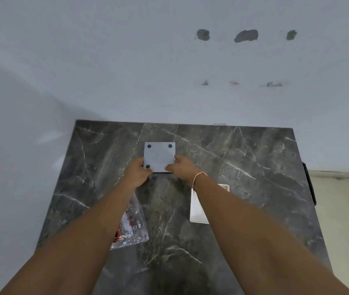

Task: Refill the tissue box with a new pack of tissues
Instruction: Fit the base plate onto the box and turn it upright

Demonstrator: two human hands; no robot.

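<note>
The tissue box (159, 156) stands upside down near the middle of the dark marble table (243, 167), its pale square base with black round feet facing up. My left hand (138, 172) grips the box's near-left corner. My right hand (181, 168) grips its near-right corner. A clear plastic pack with red print (131, 226) lies on the table under my left forearm, partly hidden. A white flat panel (197, 209) lies under my right forearm, mostly covered by it.
A white wall rises just behind the table's far edge, with several chipped holes (246, 36) high up. A dark handle (309, 184) sticks out on the table's right side. Pale floor (343, 209) lies to the right.
</note>
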